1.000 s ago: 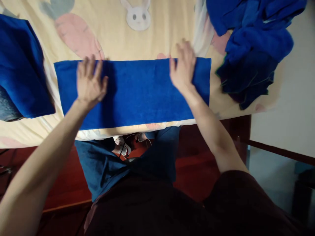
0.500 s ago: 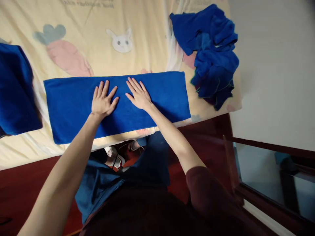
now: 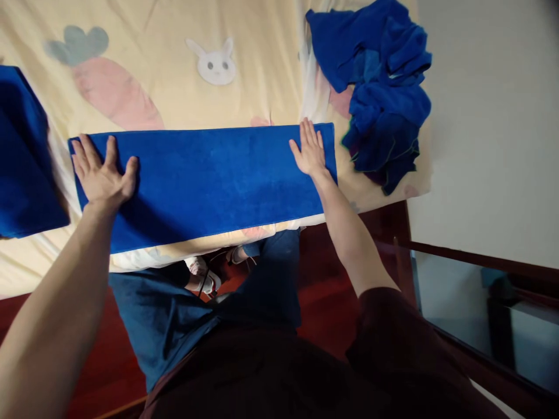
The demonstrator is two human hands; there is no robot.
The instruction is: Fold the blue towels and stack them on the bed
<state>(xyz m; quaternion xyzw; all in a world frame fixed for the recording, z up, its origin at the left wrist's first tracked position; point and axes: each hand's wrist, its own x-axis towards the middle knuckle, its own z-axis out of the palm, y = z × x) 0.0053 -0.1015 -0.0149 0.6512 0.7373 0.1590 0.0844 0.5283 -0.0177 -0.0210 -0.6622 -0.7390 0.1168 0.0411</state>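
A long blue towel (image 3: pixel 209 174) lies folded into a flat strip across the near edge of a cream bed sheet (image 3: pixel 183 93) printed with a carrot and a rabbit. My left hand (image 3: pixel 101 173) rests flat on the towel's left end, fingers spread and open. At the towel's right end my right hand (image 3: pixel 309 150) presses down flat, fingers stretched out together. Neither hand holds anything.
A heap of crumpled blue towels (image 3: pixel 379 87) sits at the bed's right corner. A folded blue stack (image 3: pixel 21 157) lies at the left edge. Below the bed edge are red-brown floor, my legs and shoes. A white wall is to the right.
Both hands slid apart from the towel's middle to its two ends, staying flat on the cloth. Before that they had come in from the ends to the middle.
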